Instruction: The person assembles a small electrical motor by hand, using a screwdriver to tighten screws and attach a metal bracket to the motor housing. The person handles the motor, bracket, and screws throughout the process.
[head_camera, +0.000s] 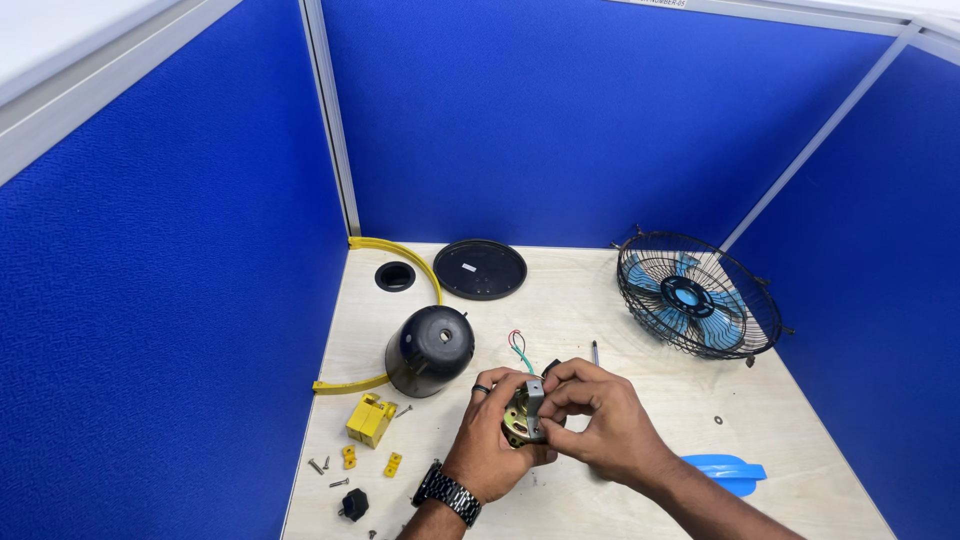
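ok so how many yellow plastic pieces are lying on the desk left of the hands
4, not counting the long curved yellow strip: a larger yellow block by the black motor housing, two small yellow clips below it. The block looks like two parts together; others may be hidden.

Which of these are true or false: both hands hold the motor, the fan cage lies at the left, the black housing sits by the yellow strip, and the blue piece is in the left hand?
1. Both hands hold the motor. True: left hand and right hand grip it.
2. The fan cage lies at the left. False: it is at the table's right rear.
3. The black housing sits by the yellow strip. True.
4. The blue piece is in the left hand. False: it lies on the table, right of the right arm.
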